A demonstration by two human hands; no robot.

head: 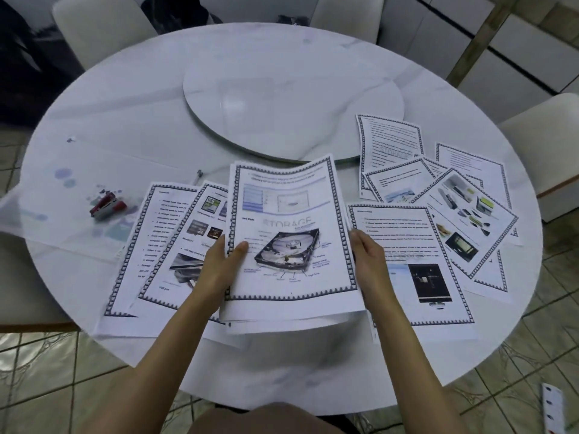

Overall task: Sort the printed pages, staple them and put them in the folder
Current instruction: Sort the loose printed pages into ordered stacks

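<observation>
Cool, even indoor light; wide-angle view, soft overall.
A faint sheen is noted on the counter (131, 114); shadows are weak and diffuse. Lines are bowed toward the edges, the upper-left corner is dark, and print on the pages (291, 230) is blurred.

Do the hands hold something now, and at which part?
Yes, a stack of printed pages: the left hand grips its left edge, thumb on top; the right hand grips its right edge.

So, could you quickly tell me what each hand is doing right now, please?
Left hand: grips the left edge of the page stack.
Right hand: grips its right edge.
</observation>
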